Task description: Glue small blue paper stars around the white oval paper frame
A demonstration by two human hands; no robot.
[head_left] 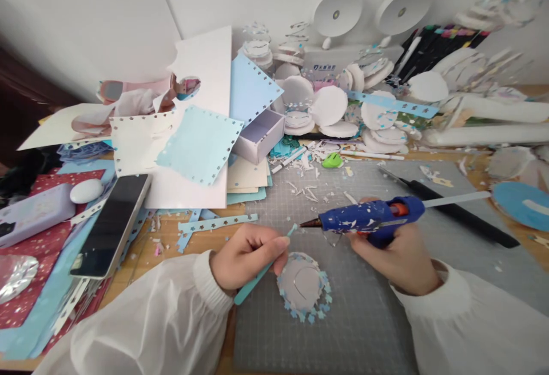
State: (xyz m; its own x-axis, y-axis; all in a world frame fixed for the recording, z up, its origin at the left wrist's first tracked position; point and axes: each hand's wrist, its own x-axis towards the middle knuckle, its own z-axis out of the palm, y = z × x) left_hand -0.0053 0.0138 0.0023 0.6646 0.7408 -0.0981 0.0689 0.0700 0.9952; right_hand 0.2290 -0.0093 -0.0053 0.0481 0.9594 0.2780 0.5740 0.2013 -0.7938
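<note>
We note, frame centre: left hand (249, 255) pinching one paper strip (262, 271); right hand (397, 255) clamped on one glue gun (371, 218); one trimmed disc (304, 286) below.

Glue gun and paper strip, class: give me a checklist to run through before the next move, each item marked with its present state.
1. Right hand grips the blue glue gun: ok.
2. Nozzle aimed at the tip of the light blue strip: ok.
3. Left hand pinches the strip: ok.
4. Fingers clear of the nozzle: not ok, very close.
5. Round disc lies flat on the cutting mat: ok.
6. Gun hot, glue flowing: cannot tell.
</note>
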